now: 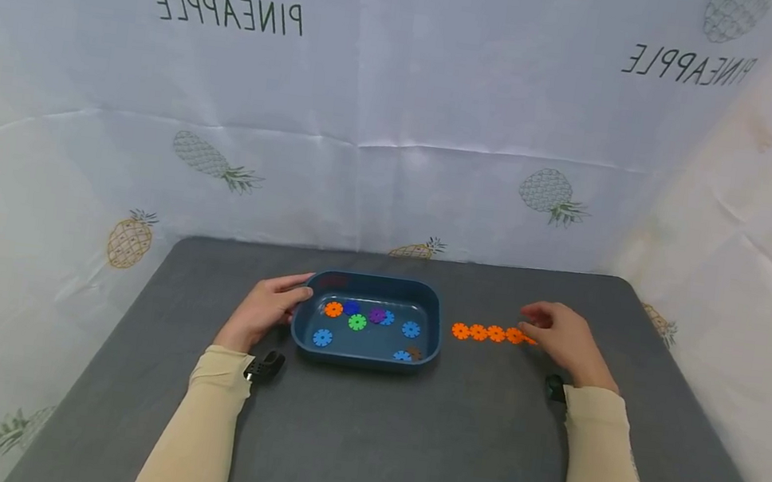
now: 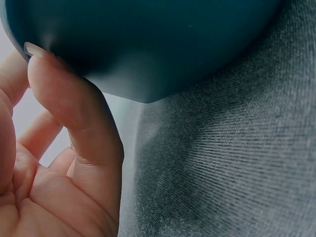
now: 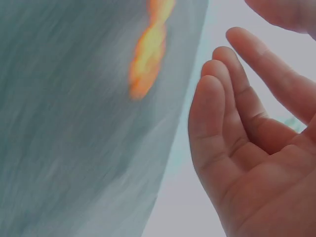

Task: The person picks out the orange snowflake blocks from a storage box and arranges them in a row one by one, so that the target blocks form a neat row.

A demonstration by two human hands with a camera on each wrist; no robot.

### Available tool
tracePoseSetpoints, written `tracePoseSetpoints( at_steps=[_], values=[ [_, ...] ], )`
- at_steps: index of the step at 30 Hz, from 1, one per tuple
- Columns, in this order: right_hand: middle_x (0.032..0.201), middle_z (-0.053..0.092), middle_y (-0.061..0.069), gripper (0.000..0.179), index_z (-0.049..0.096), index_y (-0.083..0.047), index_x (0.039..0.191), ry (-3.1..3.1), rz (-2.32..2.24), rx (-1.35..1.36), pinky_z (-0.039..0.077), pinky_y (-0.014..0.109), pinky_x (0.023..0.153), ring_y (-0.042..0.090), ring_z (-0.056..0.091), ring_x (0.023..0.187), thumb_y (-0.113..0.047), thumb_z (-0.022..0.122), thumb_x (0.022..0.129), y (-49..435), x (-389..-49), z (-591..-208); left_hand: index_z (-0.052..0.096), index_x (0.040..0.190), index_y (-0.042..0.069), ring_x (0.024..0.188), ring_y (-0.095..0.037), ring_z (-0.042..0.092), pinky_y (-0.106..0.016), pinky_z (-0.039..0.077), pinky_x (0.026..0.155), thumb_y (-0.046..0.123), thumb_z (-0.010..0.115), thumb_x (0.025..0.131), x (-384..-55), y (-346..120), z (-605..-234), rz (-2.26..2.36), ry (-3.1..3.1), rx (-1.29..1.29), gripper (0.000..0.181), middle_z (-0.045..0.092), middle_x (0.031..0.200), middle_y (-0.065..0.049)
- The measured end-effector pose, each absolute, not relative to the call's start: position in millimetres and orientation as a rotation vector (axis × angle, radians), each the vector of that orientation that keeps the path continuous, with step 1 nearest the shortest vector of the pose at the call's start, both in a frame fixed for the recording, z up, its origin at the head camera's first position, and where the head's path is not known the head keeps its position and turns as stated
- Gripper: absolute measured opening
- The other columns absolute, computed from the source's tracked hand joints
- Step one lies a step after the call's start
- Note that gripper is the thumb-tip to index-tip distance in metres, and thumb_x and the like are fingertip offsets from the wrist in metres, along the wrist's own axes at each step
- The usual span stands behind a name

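A dark blue rectangular tray (image 1: 364,362) stands on the table. My left hand (image 1: 265,308) grips its left end, and in the left wrist view the thumb (image 2: 61,94) lies against the tray's wall. To the tray's right runs a row of several orange notched discs (image 1: 478,332), edge to edge. Over the right end of that row is my right hand (image 1: 565,339), partly hiding the last disc. In the right wrist view its fingers (image 3: 207,111) are loosely bent, the thumb apart, with nothing held. The orange discs (image 3: 148,59) look blurred there.
Inside the tray lie loose notched discs: several blue ones (image 1: 410,329), an orange one (image 1: 333,309), a green one (image 1: 357,322), a purple one (image 1: 377,315) and a brown one (image 1: 414,352). A pineapple-print cloth (image 1: 392,193) hangs behind the dark grey table (image 1: 403,452).
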State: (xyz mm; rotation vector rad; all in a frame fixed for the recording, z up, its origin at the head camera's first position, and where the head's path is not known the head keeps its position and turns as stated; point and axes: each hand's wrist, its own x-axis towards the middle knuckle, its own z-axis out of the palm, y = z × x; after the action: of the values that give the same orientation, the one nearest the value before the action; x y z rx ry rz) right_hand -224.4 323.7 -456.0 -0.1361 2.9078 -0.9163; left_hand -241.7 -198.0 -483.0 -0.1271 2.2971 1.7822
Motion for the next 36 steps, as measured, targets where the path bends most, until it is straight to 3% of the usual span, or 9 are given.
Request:
tracePoseSetpoints(
  at_steps=[11,21,27,36],
  values=[
    [0.138,0.067,0.017,0.041,0.066,-0.005,0.144,2.848,-0.887,-0.427,0.056,0.056,0.104,0.034,0.065,0.122,-0.022,0.068,0.107,240.6,-253.0,-417.0,0.065,0.152,0.024,0.076,-0.018,0.062,-0.028,0.059,0.07,0.033,0.073,0.105,-241.4,-197.4,-482.2,1.796,2.306,-0.128,0.049,0.068,0.096,-0.007],
    [0.136,0.071,0.017,0.036,0.07,-0.006,0.138,2.794,-0.68,-0.759,0.057,0.051,0.107,0.031,0.068,0.122,-0.02,0.071,0.105,157.0,-272.1,-381.7,0.065,0.152,0.021,0.076,-0.016,0.065,-0.027,0.061,0.07,0.031,0.073,0.105,-240.9,-199.5,-481.7,1.827,2.295,-0.128,0.049,0.075,0.104,-0.011],
    [0.135,0.073,0.012,0.035,0.072,-0.006,0.138,2.735,-0.533,-0.971,0.058,0.046,0.106,0.028,0.07,0.121,-0.018,0.072,0.105,105.3,-278.5,-382.7,0.067,0.151,0.022,0.075,-0.017,0.065,-0.029,0.062,0.071,0.032,0.074,0.104,-241.1,-202.5,-482.7,1.834,2.283,-0.124,0.048,0.075,0.103,-0.009],
    [0.137,0.07,0.009,0.038,0.072,-0.01,0.14,2.604,-0.345,-1.059,0.055,0.044,0.111,0.026,0.067,0.128,-0.022,0.075,0.104,40.9,-277.7,-398.1,0.066,0.152,0.023,0.077,-0.016,0.068,-0.028,0.062,0.072,0.033,0.074,0.104,-240.7,-203.7,-482.4,1.858,2.25,-0.086,0.049,0.076,0.103,-0.013]
  ],
)
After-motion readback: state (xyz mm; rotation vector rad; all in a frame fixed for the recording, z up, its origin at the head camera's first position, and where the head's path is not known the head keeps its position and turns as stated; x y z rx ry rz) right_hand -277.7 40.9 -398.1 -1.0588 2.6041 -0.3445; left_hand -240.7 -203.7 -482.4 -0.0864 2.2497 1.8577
